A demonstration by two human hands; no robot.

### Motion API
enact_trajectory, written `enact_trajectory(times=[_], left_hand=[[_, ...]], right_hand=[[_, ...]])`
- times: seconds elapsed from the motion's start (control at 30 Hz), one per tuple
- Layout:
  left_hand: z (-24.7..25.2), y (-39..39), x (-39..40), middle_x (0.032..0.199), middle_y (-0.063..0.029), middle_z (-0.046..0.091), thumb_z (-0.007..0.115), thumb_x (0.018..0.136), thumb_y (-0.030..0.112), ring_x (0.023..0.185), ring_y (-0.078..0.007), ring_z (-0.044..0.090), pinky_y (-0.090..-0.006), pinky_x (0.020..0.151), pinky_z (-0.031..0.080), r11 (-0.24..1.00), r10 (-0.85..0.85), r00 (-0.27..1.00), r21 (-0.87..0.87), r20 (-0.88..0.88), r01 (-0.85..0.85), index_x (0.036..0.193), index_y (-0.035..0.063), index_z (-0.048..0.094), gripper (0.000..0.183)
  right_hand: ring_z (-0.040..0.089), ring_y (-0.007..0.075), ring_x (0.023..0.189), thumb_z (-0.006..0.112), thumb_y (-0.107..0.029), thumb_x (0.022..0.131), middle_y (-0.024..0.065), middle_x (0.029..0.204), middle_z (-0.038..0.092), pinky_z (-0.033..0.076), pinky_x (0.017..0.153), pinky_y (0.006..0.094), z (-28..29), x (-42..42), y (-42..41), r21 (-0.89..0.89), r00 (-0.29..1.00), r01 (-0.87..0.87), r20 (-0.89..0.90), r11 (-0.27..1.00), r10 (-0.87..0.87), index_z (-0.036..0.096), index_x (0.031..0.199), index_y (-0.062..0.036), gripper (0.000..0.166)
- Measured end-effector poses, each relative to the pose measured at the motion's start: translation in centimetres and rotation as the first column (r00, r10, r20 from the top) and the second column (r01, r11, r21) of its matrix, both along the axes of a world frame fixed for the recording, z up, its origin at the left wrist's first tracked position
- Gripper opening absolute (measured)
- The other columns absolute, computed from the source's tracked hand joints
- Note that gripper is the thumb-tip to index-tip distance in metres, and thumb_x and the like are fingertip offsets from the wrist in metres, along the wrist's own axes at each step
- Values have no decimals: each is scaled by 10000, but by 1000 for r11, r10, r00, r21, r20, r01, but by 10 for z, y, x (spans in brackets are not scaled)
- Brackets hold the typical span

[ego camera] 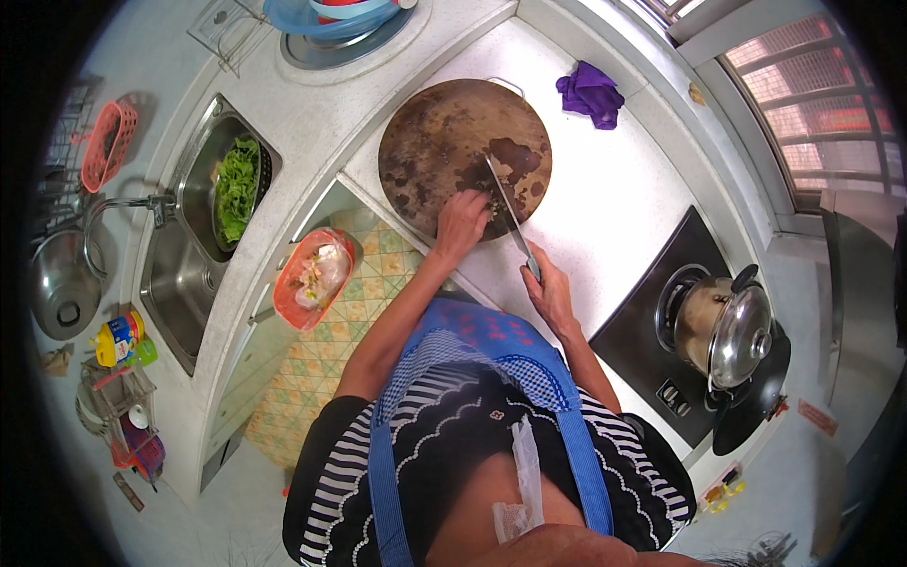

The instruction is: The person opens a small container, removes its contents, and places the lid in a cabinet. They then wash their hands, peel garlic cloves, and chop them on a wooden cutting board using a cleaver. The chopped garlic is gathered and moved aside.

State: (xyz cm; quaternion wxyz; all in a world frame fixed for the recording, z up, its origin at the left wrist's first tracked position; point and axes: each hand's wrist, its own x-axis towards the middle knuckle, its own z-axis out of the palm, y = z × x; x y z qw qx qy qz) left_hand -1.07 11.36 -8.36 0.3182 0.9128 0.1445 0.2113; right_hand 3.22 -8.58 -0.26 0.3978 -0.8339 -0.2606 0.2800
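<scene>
A kitchen knife (504,193) lies in the grip of my right hand (548,289), its blade reaching over the round wooden chopping board (439,127). Beside the blade, on the board's near part, rests my left hand (464,216) with its fingers bent. Small chopped bits (494,207) show between the left fingertips and the blade, too small to name. Whether the left fingers pinch any of them is hidden. Dark wet patches (516,157) mark the board around the knife tip.
A purple cloth (592,96) lies right of the board. On the black gas stove (655,340) stands a lidded steel pot (723,333). Leafy greens (238,188) sit in a colander in the steel sink (191,273). An orange basket (313,280) with a plastic liner hangs by the cabinet.
</scene>
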Motion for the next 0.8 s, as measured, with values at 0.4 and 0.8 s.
enact_trajectory(times=[0.4,0.8], left_hand=[[9,31,31,1061,-134,495,734,657,104,977,-339,514,-396,828,435,999,-28,997,27,-72,30,1110,15,542,500],[-5,4,-7,937,-92,571,634,739,29,865,-297,571,-376,747,472,1000,2,995,-13,104,-1,933,35,624,195]], right_hand=[[479,161,582,579,-142,849,101,703,531,427,565,296,-7,-2,-4,101,988,141,48,985,-146,501,1261,-71,425],[636,332,764,556,-70,835,237,1027,616,486,703,365,-6,-7,4,29,999,30,-26,999,-30,471,1292,-92,465]])
